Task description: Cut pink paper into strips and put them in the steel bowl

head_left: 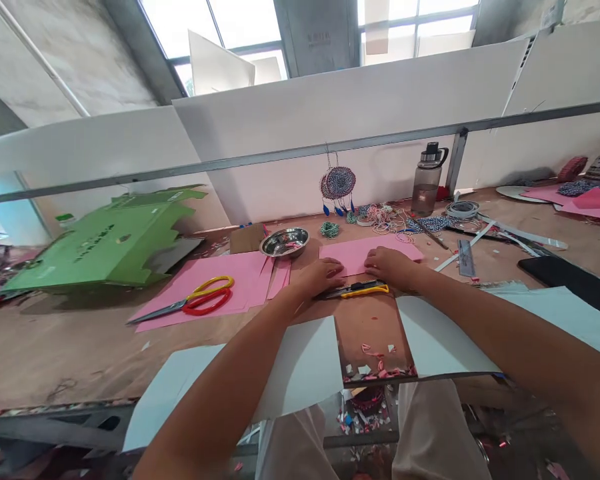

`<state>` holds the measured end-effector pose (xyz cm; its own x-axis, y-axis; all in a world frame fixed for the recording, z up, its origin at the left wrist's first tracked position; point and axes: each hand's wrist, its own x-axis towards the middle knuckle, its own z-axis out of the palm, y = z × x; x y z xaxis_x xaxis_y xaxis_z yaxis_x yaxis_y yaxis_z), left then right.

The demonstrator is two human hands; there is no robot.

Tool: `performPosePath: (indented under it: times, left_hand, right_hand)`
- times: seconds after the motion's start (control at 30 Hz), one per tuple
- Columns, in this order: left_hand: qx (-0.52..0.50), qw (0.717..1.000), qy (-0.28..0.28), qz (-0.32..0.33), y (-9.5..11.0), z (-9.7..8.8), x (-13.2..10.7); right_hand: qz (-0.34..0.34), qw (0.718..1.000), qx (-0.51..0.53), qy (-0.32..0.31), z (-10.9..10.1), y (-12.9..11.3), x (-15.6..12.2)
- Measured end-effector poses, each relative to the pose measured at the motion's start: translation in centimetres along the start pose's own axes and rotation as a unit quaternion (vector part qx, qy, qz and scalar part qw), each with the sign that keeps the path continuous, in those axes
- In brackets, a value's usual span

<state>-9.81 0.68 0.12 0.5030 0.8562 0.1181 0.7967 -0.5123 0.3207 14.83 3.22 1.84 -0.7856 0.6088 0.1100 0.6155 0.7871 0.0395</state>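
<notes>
A pink sheet of paper (353,252) lies on the brown work table in front of me. My left hand (320,277) is closed at its near left edge, with bent fingers on the paper. Farther right, my right hand (390,267) is closed on the same sheet, its curled fingertips pressing the near edge. Just below the hands rests a yellow utility knife (363,289), touched by neither hand as far as I can see. The undersides of both hands are hidden.
Scissors (195,299) with yellow and red handles lie on more pink paper (245,280). Behind are a metal bowl (286,241), a tangle of cord (383,219) and a bottle (427,180). White sheets (305,360) overhang the front edge; a ruler (465,259) lies right.
</notes>
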Motion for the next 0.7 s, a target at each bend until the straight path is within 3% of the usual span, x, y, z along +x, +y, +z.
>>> performPosePath:
  times: [0.17,0.3,0.4,0.53,0.7]
  left_hand:
    - [0.001,1.0,0.017,0.0,0.0,0.1,0.4]
    - [0.005,0.996,0.05,-0.067,0.4,-0.1,0.4]
    - [0.008,0.991,0.059,-0.121,0.4,-0.6,0.1]
    - [-0.034,0.985,0.059,-0.158,0.1,-1.4,-1.1]
    - [-0.056,0.974,0.081,-0.206,0.6,-2.2,-2.6]
  right_hand:
    - [-0.007,0.997,-0.072,-0.006,-0.2,-0.8,0.2]
    - [0.038,0.998,-0.016,0.053,-0.4,-0.9,0.1]
    - [0.055,0.996,0.033,0.057,-0.3,-0.6,-0.2]
    - [0.06,0.992,0.106,0.028,0.1,1.0,-0.6]
    - [0.132,0.982,0.134,0.002,0.1,4.0,-1.2]
